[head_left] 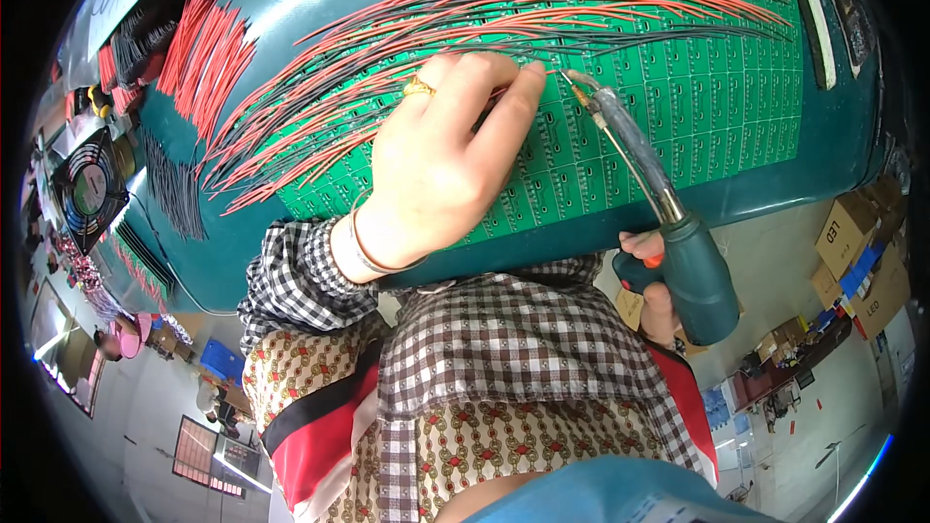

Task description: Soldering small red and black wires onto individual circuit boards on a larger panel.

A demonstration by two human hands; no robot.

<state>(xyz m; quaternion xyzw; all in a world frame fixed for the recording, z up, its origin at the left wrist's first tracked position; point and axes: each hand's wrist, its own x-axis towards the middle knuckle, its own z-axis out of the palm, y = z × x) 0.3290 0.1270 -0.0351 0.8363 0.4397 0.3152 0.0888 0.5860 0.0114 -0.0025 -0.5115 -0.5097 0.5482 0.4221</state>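
Note:
My left hand lies over a large sheet of green circuit boards, thumb and fingers pinched on a thin red wire. The wire's short end shows just past my fingertips. In my right hand is a green-handled soldering gun, its long metal barrel slanting up to the left. The gun's tip rests at the boards, close beside the wire end. Many red and black wires fan across the far part of the sheet and beyond its left side.
On the green table, bundles of red wires and black wires lie at the left. A small black fan stands at the left edge. Cardboard boxes are on the right, away from the table.

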